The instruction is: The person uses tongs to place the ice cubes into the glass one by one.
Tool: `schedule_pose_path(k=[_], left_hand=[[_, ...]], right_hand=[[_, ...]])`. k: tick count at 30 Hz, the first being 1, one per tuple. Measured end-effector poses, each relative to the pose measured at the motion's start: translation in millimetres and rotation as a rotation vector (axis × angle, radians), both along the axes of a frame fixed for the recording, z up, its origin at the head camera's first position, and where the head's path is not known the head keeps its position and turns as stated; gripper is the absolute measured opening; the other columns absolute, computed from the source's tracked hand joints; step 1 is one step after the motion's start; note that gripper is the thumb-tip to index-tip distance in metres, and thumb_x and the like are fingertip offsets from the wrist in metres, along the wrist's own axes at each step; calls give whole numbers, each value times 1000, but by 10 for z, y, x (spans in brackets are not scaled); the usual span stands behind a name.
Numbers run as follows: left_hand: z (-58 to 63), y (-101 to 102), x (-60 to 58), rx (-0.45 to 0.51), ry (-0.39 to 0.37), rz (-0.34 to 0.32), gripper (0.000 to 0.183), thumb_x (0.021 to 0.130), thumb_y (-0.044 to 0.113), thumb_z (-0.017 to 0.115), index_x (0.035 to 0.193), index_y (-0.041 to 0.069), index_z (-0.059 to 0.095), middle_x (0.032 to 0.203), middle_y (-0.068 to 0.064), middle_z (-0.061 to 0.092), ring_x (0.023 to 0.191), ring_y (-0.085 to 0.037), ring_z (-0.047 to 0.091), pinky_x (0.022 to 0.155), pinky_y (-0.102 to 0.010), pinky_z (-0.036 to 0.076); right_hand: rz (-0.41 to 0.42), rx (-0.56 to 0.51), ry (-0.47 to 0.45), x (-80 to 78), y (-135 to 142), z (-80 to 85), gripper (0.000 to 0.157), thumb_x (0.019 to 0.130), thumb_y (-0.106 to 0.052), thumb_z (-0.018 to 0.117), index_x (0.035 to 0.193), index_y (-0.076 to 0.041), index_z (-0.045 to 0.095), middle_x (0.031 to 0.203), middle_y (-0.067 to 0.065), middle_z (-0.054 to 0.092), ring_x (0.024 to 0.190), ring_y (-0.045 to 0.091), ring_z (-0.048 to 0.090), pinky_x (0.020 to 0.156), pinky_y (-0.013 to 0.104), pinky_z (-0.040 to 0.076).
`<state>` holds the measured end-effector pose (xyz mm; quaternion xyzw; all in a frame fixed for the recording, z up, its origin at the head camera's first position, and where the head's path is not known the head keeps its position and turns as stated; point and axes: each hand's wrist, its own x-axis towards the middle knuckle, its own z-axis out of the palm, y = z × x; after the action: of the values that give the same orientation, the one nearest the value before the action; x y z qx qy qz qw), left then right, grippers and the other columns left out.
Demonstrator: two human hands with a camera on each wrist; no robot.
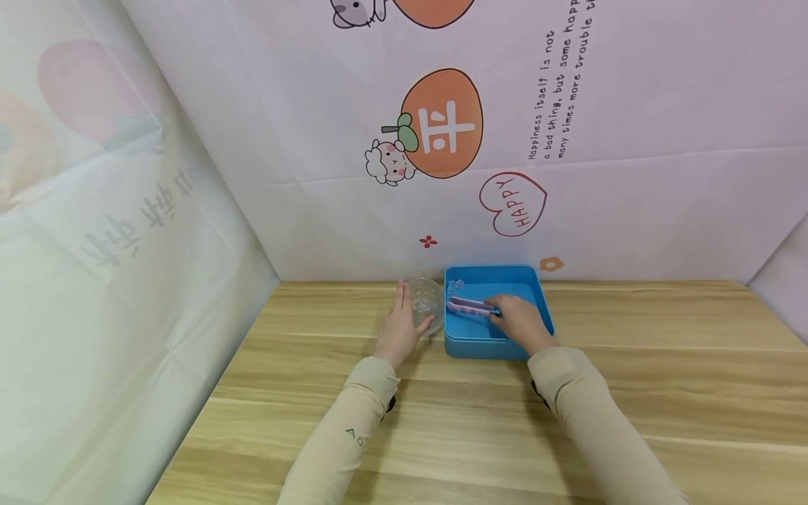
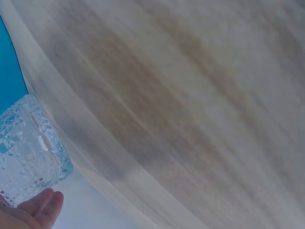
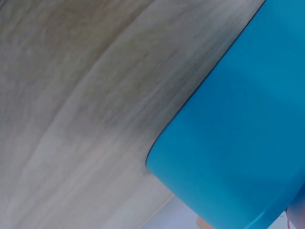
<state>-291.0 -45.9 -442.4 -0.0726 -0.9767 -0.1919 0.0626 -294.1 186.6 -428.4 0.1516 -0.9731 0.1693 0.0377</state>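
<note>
A clear cut-glass cup [image 1: 424, 303] stands against the left side of a blue box [image 1: 489, 347], with clear pieces visible inside it. My left hand [image 1: 401, 326] holds the cup, fingers along its left side and thumb across its front. In the left wrist view, two fingertips [image 2: 47, 210] show beside the faceted glass [image 2: 31, 148]. With my right hand [image 1: 520, 322] I grip pink-and-purple tongs [image 1: 470, 306] over the box, their far end pointing left. Small clear pieces [image 1: 456, 285] lie in the box's back left corner. The right wrist view shows mostly the box's outer wall [image 3: 228, 138].
The wood-grain table [image 1: 454, 428] reaches to a printed white cloth [image 1: 353, 210] hanging behind the cup and box. Another pale cloth [image 1: 158, 315] hangs along the left side.
</note>
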Motion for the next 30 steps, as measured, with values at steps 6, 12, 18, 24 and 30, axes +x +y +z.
schedule_pose_path(k=[6,12,18,24,30], left_hand=[[7,6,-1,2,0,-1,86,91,49,55,152,4,13,161,-9,12,88,-27,66,64,-31,53],[24,6,11,0,-1,-4,86,92,48,55,152,3,13,161,-10,13,89,-27,66,66,-31,54],[33,8,11,-4,-4,-7,86,91,49,55,152,3,13,161,-10,13,75,-22,63,57,-24,49],[27,6,7,-4,-12,-13,87,92,49,54,152,3,11,161,-10,11,59,-15,52,48,-21,39],[25,2,12,3,1,-18,87,92,49,54,152,2,12,160,-11,12,53,-13,46,46,-20,37]], right_hand=[[-17,-13,-9,16,27,6,33,90,-12,62,122,-2,63,124,20,63,113,37,59,92,50,50],[-32,-38,21,30,104,-6,34,90,-13,63,122,-3,63,124,20,63,114,38,58,93,51,49],[-15,-70,87,39,213,7,31,89,-9,63,118,1,64,120,23,64,110,40,59,90,52,50],[-25,-88,109,68,306,68,32,89,-8,62,119,3,63,119,25,63,108,41,60,89,52,50],[-28,-100,136,108,363,149,33,90,-8,61,121,3,61,119,26,63,102,40,62,85,51,52]])
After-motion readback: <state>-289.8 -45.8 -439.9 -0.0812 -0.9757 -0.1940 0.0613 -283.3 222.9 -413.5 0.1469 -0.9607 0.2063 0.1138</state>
